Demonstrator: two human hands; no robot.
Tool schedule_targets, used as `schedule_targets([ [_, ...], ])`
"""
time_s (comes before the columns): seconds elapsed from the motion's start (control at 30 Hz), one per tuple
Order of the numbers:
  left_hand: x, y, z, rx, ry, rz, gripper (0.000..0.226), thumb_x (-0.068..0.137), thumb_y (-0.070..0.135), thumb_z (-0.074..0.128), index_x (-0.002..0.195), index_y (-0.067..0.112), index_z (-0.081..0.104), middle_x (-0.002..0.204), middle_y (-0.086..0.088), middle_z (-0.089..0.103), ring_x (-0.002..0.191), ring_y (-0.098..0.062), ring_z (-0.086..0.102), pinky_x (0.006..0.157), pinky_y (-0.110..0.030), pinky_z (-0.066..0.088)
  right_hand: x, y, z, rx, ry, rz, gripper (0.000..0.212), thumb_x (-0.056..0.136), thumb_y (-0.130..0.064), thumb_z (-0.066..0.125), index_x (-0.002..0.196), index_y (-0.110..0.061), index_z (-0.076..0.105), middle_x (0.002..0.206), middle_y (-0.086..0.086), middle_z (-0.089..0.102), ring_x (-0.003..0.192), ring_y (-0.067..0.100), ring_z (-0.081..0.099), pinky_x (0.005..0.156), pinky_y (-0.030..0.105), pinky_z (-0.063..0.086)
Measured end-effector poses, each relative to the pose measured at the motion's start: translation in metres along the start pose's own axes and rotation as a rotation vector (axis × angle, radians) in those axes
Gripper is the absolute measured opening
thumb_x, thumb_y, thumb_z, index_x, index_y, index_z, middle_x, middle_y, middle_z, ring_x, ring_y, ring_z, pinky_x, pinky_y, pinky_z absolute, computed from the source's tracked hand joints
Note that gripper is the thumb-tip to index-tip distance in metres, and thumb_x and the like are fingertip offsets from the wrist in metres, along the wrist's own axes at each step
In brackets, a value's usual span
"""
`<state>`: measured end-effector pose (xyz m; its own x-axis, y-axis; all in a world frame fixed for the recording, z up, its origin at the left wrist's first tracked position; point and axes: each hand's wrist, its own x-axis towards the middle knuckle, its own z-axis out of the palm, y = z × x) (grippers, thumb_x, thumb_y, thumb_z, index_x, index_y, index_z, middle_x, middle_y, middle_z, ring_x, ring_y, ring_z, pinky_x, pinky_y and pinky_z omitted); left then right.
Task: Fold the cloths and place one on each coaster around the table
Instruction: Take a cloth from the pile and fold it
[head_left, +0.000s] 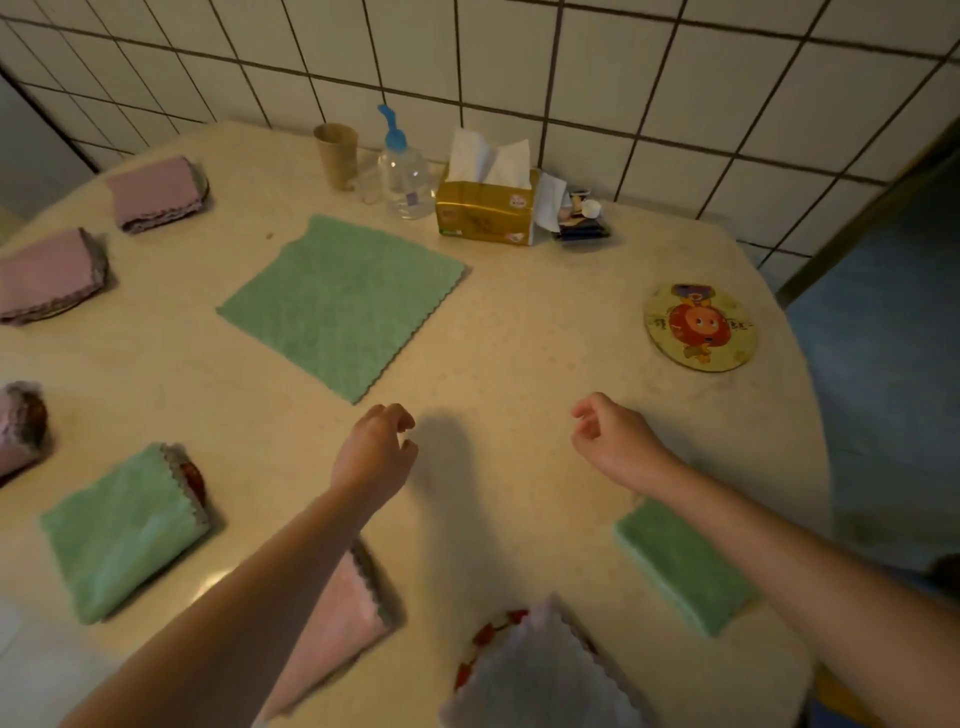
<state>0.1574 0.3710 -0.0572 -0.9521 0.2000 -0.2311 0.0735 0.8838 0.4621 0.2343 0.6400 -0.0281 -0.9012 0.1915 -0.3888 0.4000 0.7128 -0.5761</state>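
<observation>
A green cloth (343, 304) lies spread flat and unfolded in the middle of the round table (519, 332). My left hand (376, 452) hovers just below its near corner, fingers curled, holding nothing. My right hand (610, 439) hovers to the right, also loosely curled with nothing in it. A round coaster (698, 327) with a cartoon picture lies bare at the right. Folded cloths sit around the rim: pink ones (156, 192) (47, 273) at the far left, a green one (124, 530) at the near left, a pink one (332, 629) under my left forearm, a pale one (545, 670) on a red-patterned coaster, and a green one (685, 566) under my right forearm.
Against the tiled wall stand a paper cup (336, 155), a clear bottle with a blue pump (405, 174), a gold tissue pack (485, 208) and small items (579, 221). Another folded pink cloth (18, 426) sits at the left edge. The table's right edge drops to a blue floor.
</observation>
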Motion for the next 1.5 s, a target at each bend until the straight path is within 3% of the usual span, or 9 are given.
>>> schedule_targets([
  [0.2, 0.051, -0.079, -0.040, 0.183, -0.074, 0.158, 0.038, 0.079, 0.008, 0.059, 0.117, 0.015, 0.061, 0.124, -0.008, 0.056, 0.115, -0.031, 0.048, 0.092, -0.039, 0.045, 0.043, -0.085, 0.081, -0.074, 0.011, -0.133, 0.022, 0.087, -0.012, 0.054, 0.108, -0.013, 0.058, 0.113, 0.005, 0.059, 0.103, 0.020, 0.057, 0.090, 0.031, 0.046],
  [0.4, 0.095, -0.130, -0.068, 0.227, -0.152, 0.323, 0.060, 0.077, 0.006, 0.060, 0.136, 0.013, 0.050, 0.143, -0.006, 0.046, 0.132, -0.027, 0.039, 0.108, -0.036, 0.036, 0.073, -0.163, 0.137, -0.180, -0.080, -0.235, 0.035, 0.090, -0.014, 0.049, 0.125, -0.010, 0.050, 0.129, 0.009, 0.049, 0.118, 0.027, 0.046, 0.100, 0.041, 0.040],
  [0.53, 0.120, -0.149, -0.081, 0.236, -0.213, 0.399, 0.061, 0.080, 0.012, 0.062, 0.139, 0.015, 0.046, 0.148, -0.003, 0.041, 0.139, -0.023, 0.032, 0.114, -0.033, 0.026, 0.089, -0.194, 0.166, -0.320, -0.107, -0.260, 0.032, 0.089, -0.018, 0.050, 0.119, -0.006, 0.048, 0.124, 0.014, 0.048, 0.116, 0.035, 0.042, 0.094, 0.044, 0.042],
  [0.7, 0.132, -0.165, -0.089, 0.304, -0.252, 0.478, 0.065, 0.078, 0.015, 0.059, 0.141, 0.025, 0.044, 0.151, 0.005, 0.036, 0.139, -0.019, 0.031, 0.113, -0.036, 0.028, 0.113, -0.210, 0.177, -0.490, -0.011, -0.226, 0.036, 0.091, -0.031, 0.054, 0.117, -0.008, 0.044, 0.121, 0.012, 0.048, 0.116, 0.032, 0.042, 0.084, 0.043, 0.045],
  [0.83, 0.138, -0.169, -0.089, 0.336, -0.216, 0.539, 0.063, 0.076, 0.015, 0.058, 0.138, 0.028, 0.049, 0.147, 0.006, 0.042, 0.133, -0.020, 0.039, 0.111, -0.036, 0.030, 0.124, -0.215, 0.178, -0.602, 0.090, -0.324, 0.024, 0.079, -0.016, 0.063, 0.101, -0.010, 0.055, 0.100, 0.008, 0.060, 0.095, 0.030, 0.058, 0.063, 0.035, 0.045],
  [0.93, 0.144, -0.169, -0.087, 0.346, -0.159, 0.570, 0.059, 0.074, 0.014, 0.060, 0.131, 0.026, 0.056, 0.138, 0.005, 0.052, 0.122, -0.024, 0.048, 0.106, -0.036, 0.036, 0.128, -0.214, 0.176, -0.686, 0.143, -0.378, 0.029, 0.050, -0.008, 0.076, 0.071, -0.014, 0.058, 0.068, 0.002, 0.059, 0.060, 0.025, 0.060, 0.043, 0.025, 0.026],
  [1.1, 0.162, -0.156, -0.090, 0.309, -0.038, 0.552, 0.042, 0.075, 0.017, 0.069, 0.117, 0.020, 0.064, 0.108, -0.003, 0.065, 0.096, -0.032, 0.058, 0.088, -0.038, 0.044, 0.129, -0.229, 0.157, -0.537, 0.285, -0.372, 0.020, 0.061, -0.013, 0.069, 0.074, -0.014, 0.055, 0.067, 0.002, 0.058, 0.041, 0.031, 0.054, 0.039, 0.025, 0.023],
  [1.27, 0.184, -0.155, -0.104, 0.270, 0.034, 0.505, 0.036, 0.069, 0.010, 0.074, 0.104, 0.015, 0.070, 0.101, -0.009, 0.064, 0.089, -0.036, 0.059, 0.074, -0.041, 0.050, 0.118, -0.230, 0.119, -0.226, 0.286, -0.380, 0.009, 0.085, -0.017, 0.049, 0.093, -0.013, 0.046, 0.080, 0.005, 0.060, 0.061, 0.035, 0.055, 0.050, 0.037, 0.040],
  [1.5, 0.196, -0.138, -0.146, 0.050, 0.094, 0.274, 0.036, 0.085, 0.002, 0.053, 0.117, 0.012, 0.067, 0.118, -0.015, 0.066, 0.104, -0.036, 0.061, 0.087, -0.040, 0.050, 0.116, -0.216, 0.061, 0.343, 0.257, -0.128, 0.005, 0.094, -0.017, 0.048, 0.095, -0.015, 0.044, 0.101, 0.006, 0.060, 0.069, 0.020, 0.070, 0.054, 0.046, 0.058],
])
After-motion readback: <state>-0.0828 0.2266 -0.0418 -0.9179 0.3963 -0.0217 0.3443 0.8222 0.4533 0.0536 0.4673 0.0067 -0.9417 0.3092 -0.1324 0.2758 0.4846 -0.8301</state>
